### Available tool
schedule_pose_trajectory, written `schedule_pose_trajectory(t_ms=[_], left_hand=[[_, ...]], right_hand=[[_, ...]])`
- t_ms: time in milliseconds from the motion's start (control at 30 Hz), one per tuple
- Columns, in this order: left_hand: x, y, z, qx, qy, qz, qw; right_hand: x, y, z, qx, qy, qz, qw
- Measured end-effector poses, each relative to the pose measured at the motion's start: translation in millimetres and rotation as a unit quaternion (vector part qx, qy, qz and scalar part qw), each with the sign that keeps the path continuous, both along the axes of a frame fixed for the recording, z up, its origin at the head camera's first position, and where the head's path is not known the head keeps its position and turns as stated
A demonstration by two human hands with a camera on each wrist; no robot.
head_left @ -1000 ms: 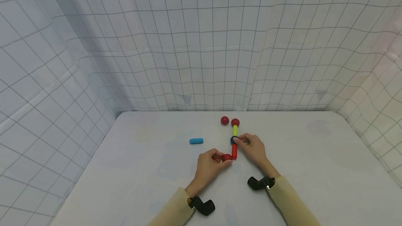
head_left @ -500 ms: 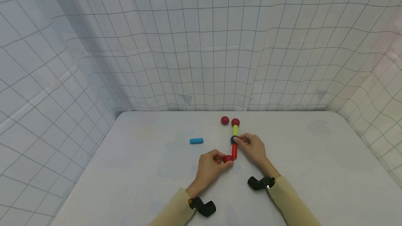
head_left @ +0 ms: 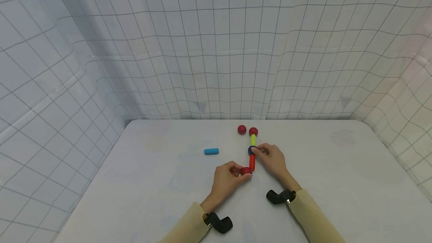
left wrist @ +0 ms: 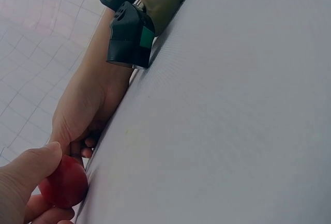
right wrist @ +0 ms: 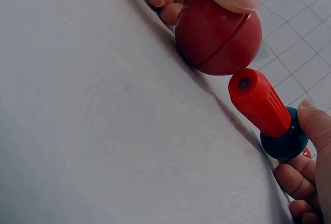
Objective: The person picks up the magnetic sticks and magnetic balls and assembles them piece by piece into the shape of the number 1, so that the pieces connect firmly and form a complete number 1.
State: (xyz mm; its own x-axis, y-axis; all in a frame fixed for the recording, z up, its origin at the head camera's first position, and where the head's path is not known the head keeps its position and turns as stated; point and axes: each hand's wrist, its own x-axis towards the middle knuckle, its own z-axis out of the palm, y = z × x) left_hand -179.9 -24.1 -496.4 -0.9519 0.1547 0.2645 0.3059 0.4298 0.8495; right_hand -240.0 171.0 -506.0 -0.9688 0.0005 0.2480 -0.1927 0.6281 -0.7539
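My left hand pinches a red ball between thumb and fingers, right at the near end of a red rod. That rod's open end shows a hole in the right wrist view. With thumb and fingers my right hand grips a dark blue ball, into which the red rod runs. From the blue ball's far side a yellow-green rod leads to another red ball. Together these pieces form a straight line pointing away from me.
A loose red ball lies just left of the far end of the line. Further left, a blue rod rests on the white table. Grid-patterned curtains stand behind and at both sides.
My left hand has shifted slightly right and toward me with its red ball, now close against the red rod's near end. The right hand has stayed in place on the blue ball.
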Motion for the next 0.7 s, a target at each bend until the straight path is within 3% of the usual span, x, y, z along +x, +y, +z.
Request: schedule_pose_trajectory(t_ms=[700], left_hand=[[0.2,2.3,-0.6,-0.007,-0.004,0.007,0.9999]], right_hand=[[0.0,0.6,1.3,-0.002,-0.012,-0.003,0.9999]])
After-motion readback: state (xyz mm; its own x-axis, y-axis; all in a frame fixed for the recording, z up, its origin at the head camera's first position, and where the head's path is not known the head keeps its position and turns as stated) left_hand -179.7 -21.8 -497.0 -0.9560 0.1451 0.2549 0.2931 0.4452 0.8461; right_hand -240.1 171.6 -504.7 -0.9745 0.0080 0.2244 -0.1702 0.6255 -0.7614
